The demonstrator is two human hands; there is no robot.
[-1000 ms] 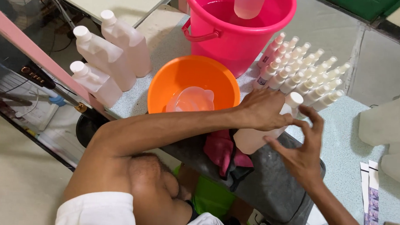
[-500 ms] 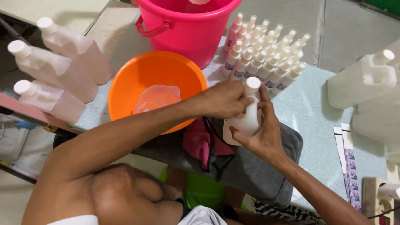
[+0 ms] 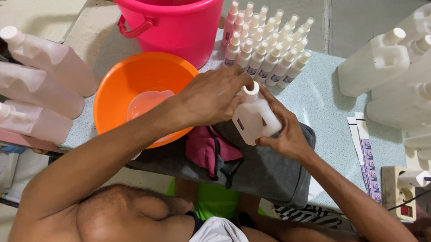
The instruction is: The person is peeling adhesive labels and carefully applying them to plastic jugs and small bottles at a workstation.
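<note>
Head view: left hand (image 3: pixel 211 98) grip clamped on white cap (image 3: pixel 250 90), right hand (image 3: pixel 284 130) grip clamped around small white jug (image 3: pixel 255 119) over grey cloth (image 3: pixel 266 170); capping looked underway, capped spray bottles (image 3: pixel 266 41) stood beyond.

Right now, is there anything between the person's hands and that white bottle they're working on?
Nothing visible. The left hand is closed over the cap end of the white bottle, and the right hand grips its body from the side. The bottle sits over the grey cloth, with the orange bowl off to one side.
</note>
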